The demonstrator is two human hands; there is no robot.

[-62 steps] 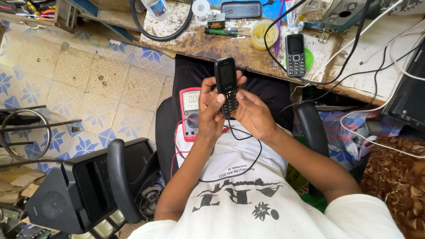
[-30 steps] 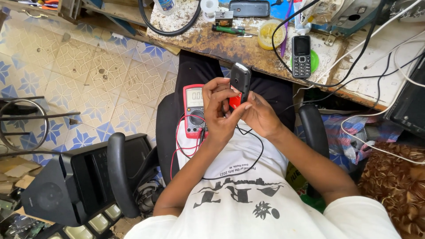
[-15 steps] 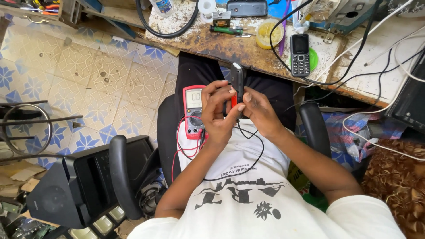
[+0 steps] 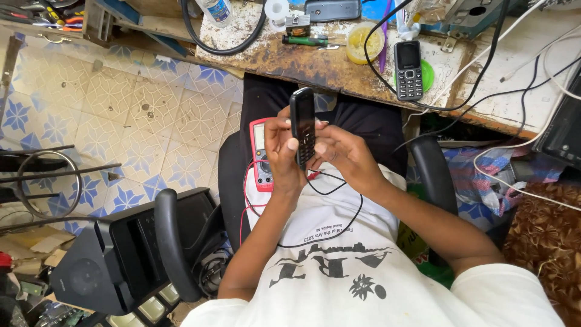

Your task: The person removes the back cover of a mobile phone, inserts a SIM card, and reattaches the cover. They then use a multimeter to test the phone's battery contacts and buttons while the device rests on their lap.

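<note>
Head view shows both hands raised over the lap, holding a black keypad phone (image 4: pixel 302 124) upright and edge-on to the camera. Left hand (image 4: pixel 282 148) is closed round the phone's lower body, thumb lying across the keypad face; right hand (image 4: pixel 339 151) has its grip closed on the opposite edge, fingertips pressing from behind. A red multimeter (image 4: pixel 261 154) lies on the lap just under the left hand, its red and black leads (image 4: pixel 330 209) looping over the white shirt. In my judgement the handling wants a steady pinch on the edges, thumb light on the keys, and the leads kept slack so they do not drag the meter off the lap. Containers on the worn surface (image 4: pixel 302 60): a shallow yellow tub (image 4: pixel 364 42) with something pale inside, contents not identifiable; a clear plastic bottle (image 4: pixel 216 10) at the top edge, its fill level hidden. A second keypad phone (image 4: pixel 409 69) rests partly on a green lid (image 4: pixel 428 75), well apart from the hands.
</note>
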